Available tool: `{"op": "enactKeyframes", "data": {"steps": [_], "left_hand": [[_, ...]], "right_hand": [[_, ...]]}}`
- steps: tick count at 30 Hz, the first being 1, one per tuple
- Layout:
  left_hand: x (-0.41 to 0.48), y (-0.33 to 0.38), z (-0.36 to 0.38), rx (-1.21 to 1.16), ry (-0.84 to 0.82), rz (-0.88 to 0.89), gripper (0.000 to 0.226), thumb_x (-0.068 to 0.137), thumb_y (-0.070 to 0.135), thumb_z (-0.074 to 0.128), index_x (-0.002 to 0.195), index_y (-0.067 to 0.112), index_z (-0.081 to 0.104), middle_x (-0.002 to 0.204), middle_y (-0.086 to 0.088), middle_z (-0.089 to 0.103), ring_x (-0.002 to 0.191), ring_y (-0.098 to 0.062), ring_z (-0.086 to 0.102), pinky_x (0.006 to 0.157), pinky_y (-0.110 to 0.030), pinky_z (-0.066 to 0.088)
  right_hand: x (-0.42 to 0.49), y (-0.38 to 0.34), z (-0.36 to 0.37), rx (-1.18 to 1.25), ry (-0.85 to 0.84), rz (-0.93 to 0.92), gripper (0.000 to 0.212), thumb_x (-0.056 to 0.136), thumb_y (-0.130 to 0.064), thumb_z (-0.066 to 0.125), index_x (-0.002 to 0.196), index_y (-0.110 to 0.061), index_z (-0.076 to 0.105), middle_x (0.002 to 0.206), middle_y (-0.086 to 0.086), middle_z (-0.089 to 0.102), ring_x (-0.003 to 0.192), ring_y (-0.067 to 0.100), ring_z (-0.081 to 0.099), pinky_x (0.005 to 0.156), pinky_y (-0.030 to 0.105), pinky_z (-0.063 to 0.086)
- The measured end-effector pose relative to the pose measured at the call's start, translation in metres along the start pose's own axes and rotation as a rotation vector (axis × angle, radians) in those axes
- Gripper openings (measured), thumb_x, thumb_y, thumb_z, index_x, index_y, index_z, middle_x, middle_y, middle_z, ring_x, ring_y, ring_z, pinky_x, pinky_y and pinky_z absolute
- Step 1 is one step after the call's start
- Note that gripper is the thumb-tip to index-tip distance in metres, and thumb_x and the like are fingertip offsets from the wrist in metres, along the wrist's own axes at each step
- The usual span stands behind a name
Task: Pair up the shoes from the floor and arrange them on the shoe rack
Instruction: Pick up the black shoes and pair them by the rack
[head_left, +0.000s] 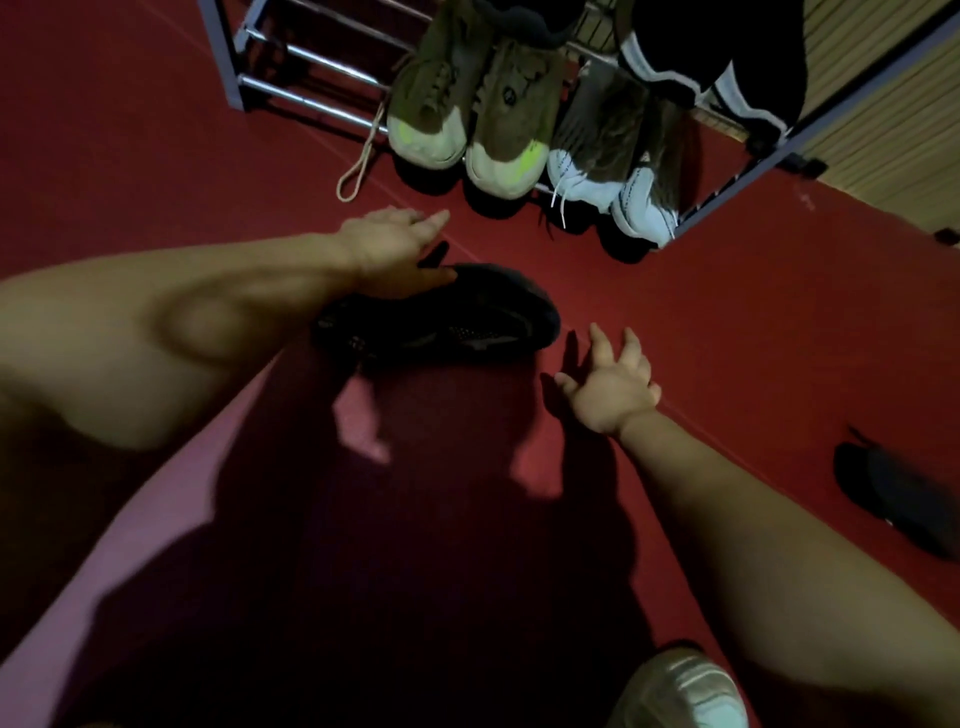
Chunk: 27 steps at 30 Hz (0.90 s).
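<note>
Reader: Hands first: what do we see of each?

Legend: We see the left hand (395, 249) gripping a black sneaker (457, 317) at its collar, with the forefinger pointing forward. Most of the other fingers are hidden behind the shoe. The right hand (610, 387) is empty, fingers spread and relaxed, just beside the sneaker's toe but apart from it.

Reader: Where do we place the sneaker itself?

Legend: We place it over the red floor (675, 291), lying sideways in front of the shoe rack (306, 102) and not on it. Its shadow falls on the floor below.

Reader: What do we read on the rack?

Legend: We read a pair of olive sneakers (431, 104) with yellow-green toes, side by side, one lace hanging to the floor. Right of them sits a pair of grey-and-white sneakers (597, 140). Black shoes with white stripes (727, 47) sit on a tier above.

Reader: What else do we note on the floor?

Legend: We note a second black shoe (893, 499) well apart at the right, and a pale shoe (680, 691) at the lower edge.
</note>
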<state>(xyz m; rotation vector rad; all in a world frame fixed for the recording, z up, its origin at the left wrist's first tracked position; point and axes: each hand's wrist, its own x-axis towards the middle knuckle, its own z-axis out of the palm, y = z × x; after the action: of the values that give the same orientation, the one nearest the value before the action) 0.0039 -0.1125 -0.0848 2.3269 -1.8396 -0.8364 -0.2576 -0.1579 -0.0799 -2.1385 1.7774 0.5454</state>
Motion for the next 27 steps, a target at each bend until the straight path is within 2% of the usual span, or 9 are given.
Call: {"op": "enactKeyframes", "data": {"steps": [4,8,13,19,23,27], "left_hand": [[-0.005,-0.003,0.0,0.076,0.104,-0.138,0.073,0.094,0.058,0.033,0.15,0.034,-0.007,0.16,-0.006,-0.007,0.146,-0.03,-0.01,0.117,-0.046,-0.004],[-0.014,-0.003,-0.001,0.14,0.083,-0.219,0.075,0.093,0.061,0.03,0.15,0.034,-0.01,0.159,-0.007,-0.012,0.144,-0.033,-0.015,0.116,-0.048,-0.006],[-0.017,0.03,-0.001,0.227,-0.01,-0.165,0.08,0.091,0.063,0.034,0.15,0.032,-0.012,0.158,-0.008,-0.018,0.143,-0.034,-0.021,0.115,-0.051,-0.009],[0.003,0.099,0.018,0.345,-0.081,-0.079,0.083,0.09,0.064,0.037,0.15,0.03,-0.009,0.158,-0.009,-0.017,0.143,-0.034,-0.02,0.114,-0.05,-0.009],[0.026,0.154,0.048,0.403,-0.213,-0.066,0.085,0.09,0.064,0.036,0.151,0.027,-0.011,0.158,-0.007,-0.019,0.143,-0.033,-0.022,0.114,-0.052,-0.01],[0.05,0.207,0.084,0.493,-0.267,0.087,0.085,0.091,0.064,0.033,0.15,0.024,-0.013,0.157,-0.01,-0.021,0.142,-0.034,-0.023,0.113,-0.053,-0.011]], "right_hand": [[0.011,-0.007,-0.009,0.002,0.016,-0.068,0.077,0.092,-0.05,0.049,0.151,-0.032,0.003,0.158,0.008,-0.011,0.145,0.029,0.002,0.115,0.051,0.011],[0.026,-0.011,-0.022,0.001,0.055,-0.104,0.079,0.089,-0.056,0.049,0.15,-0.033,0.005,0.158,0.007,-0.008,0.145,0.029,0.004,0.114,0.05,0.012],[0.043,-0.005,-0.038,-0.033,0.078,-0.166,0.081,0.088,-0.056,0.052,0.151,-0.032,0.005,0.158,0.008,-0.007,0.144,0.03,0.004,0.113,0.05,0.011],[0.057,0.027,-0.045,0.0,0.066,-0.149,0.079,0.09,-0.045,0.055,0.151,-0.032,0.008,0.158,0.008,-0.007,0.145,0.03,0.004,0.114,0.05,0.011],[0.063,0.078,-0.046,0.041,0.047,-0.082,0.078,0.089,-0.041,0.057,0.15,-0.032,0.009,0.158,0.008,-0.008,0.145,0.029,0.002,0.114,0.05,0.011],[0.07,0.153,-0.045,0.065,-0.002,0.062,0.08,0.089,-0.042,0.057,0.151,-0.031,0.007,0.158,0.009,-0.009,0.146,0.029,-0.001,0.114,0.051,0.009]]}}
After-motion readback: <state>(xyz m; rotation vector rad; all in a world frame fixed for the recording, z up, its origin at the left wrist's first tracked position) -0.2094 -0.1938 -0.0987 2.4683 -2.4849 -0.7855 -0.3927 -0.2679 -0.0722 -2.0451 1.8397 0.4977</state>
